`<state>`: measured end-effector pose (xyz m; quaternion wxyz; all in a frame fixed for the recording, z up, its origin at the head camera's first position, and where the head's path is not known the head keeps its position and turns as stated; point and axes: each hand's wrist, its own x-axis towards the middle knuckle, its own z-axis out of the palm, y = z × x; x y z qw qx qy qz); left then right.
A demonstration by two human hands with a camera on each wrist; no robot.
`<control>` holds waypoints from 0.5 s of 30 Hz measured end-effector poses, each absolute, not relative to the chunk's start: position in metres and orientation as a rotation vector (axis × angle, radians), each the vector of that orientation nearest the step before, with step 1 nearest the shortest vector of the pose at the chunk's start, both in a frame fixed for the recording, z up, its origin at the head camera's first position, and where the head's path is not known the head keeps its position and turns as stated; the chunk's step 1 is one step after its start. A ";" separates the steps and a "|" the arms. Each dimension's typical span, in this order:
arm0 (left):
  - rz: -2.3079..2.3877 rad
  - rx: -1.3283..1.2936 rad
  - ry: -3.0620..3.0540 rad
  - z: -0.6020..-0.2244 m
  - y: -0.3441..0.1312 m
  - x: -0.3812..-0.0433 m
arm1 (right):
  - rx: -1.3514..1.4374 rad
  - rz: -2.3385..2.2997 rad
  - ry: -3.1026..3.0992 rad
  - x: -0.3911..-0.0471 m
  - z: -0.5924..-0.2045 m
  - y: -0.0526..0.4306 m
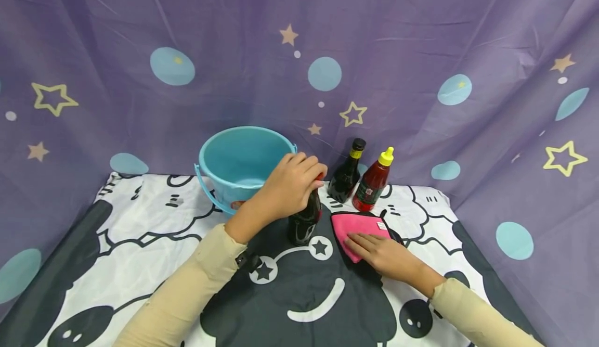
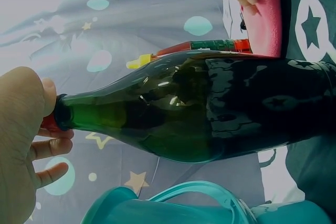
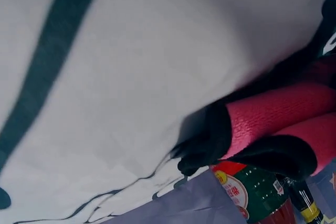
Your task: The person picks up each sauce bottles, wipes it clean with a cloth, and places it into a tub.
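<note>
Bottle [image 1: 303, 226] stands upright on counter [image 1: 327, 284] btw bucket [image 1: 223, 184] & cloth [image 1: 353, 223]; L fingers [image 1: 300, 162] grip its red cap [image 2: 48, 123], R fingers [image 1: 365, 242] lie straight on cloth. Tip: firm L grip, bottle vert., R pressing cloth evenly.

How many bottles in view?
3: a bottle in the left hand, beside the blue bucket; a black-capped one behind the pink cloth; a yellow-capped one to its right. The bucket's bottom is hidden.
</note>
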<state>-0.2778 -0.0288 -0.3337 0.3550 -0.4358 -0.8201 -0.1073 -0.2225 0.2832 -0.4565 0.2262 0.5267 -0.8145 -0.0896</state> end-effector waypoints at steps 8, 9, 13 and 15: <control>-0.297 -1.120 -2.123 -0.336 -0.031 -0.277 | 1.411 -0.209 -2.262 -0.233 -0.438 0.282; -0.301 -1.121 -2.125 -0.336 -0.030 -0.277 | 1.393 -0.194 -2.258 -0.234 -0.433 0.282; -0.302 -1.115 -2.138 -0.337 -0.030 -0.277 | 1.319 -0.087 -2.244 -0.241 -0.413 0.280; -0.302 -1.110 -2.147 -0.337 -0.029 -0.276 | 1.290 -0.041 -2.224 -0.244 -0.403 0.277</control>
